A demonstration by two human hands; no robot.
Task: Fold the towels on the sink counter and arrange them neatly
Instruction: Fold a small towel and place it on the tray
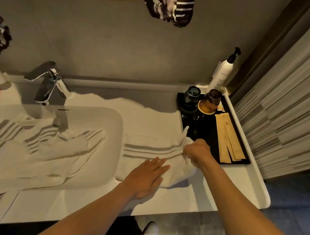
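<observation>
A white towel with grey stripes (pixel 149 135) lies spread on the counter to the right of the sink. My right hand (pixel 196 149) is closed on its bunched right edge, beside the black tray. Flat on the towel's near part rests my left hand (pixel 145 178), fingers apart and palm down. A second striped white towel (pixel 34 153) lies crumpled in the sink basin and spills over the front of the counter at the left.
A chrome faucet (pixel 48 85) stands behind the sink. A black tray (pixel 205 133) at the right holds two upturned glasses and paper-wrapped items. A white pump bottle (pixel 221 72) stands in the back corner. The white counter edge (pixel 248 181) runs along the right.
</observation>
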